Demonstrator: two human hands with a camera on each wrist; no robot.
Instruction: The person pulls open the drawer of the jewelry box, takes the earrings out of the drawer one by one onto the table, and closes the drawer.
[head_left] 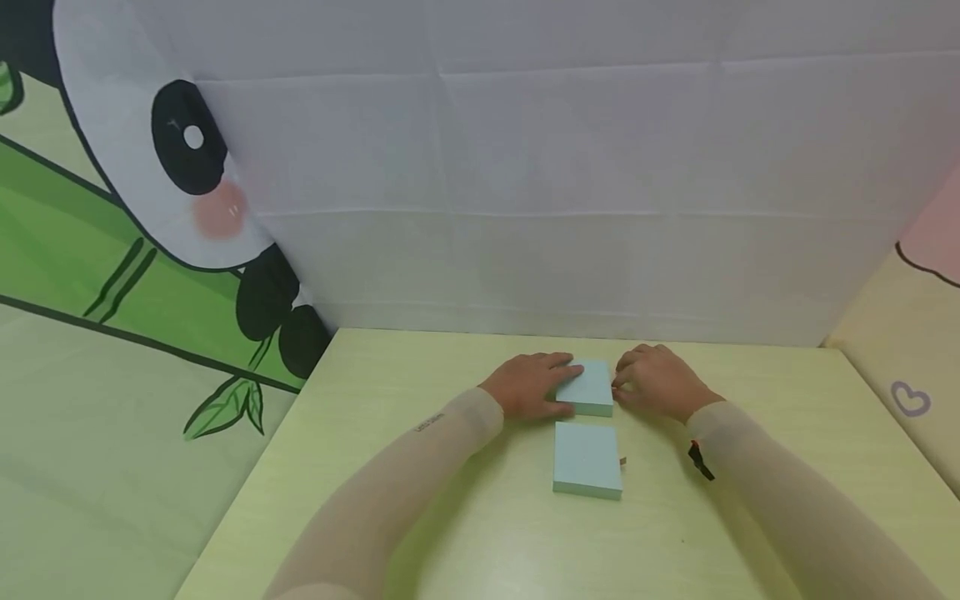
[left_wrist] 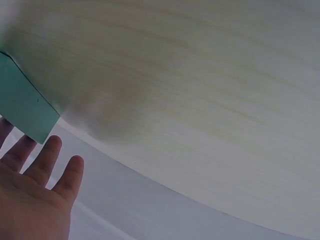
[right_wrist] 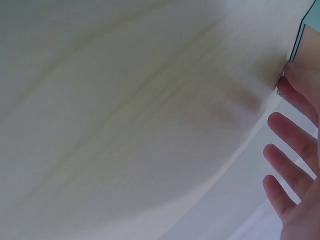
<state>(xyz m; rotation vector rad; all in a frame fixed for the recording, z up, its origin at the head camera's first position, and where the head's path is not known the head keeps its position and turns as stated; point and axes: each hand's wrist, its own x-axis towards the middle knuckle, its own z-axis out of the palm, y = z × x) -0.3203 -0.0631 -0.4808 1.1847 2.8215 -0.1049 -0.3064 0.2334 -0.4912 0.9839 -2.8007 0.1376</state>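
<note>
Has the far pale-blue box [head_left: 595, 388] lying flat near the back edge of the table [head_left: 420, 360]. Touches its left part with the left hand [head_left: 528, 387], fingers spread and straight. Pinches at its right edge with thumb and forefinger of the right hand [head_left: 662, 385], other fingers apart; cannot tell the exact part between the tips. Shows a matching near box [head_left: 587, 458] just in front, brown tab [head_left: 623, 461] at its right. Beyond, shows white cloth [head_left: 540, 167].
</note>
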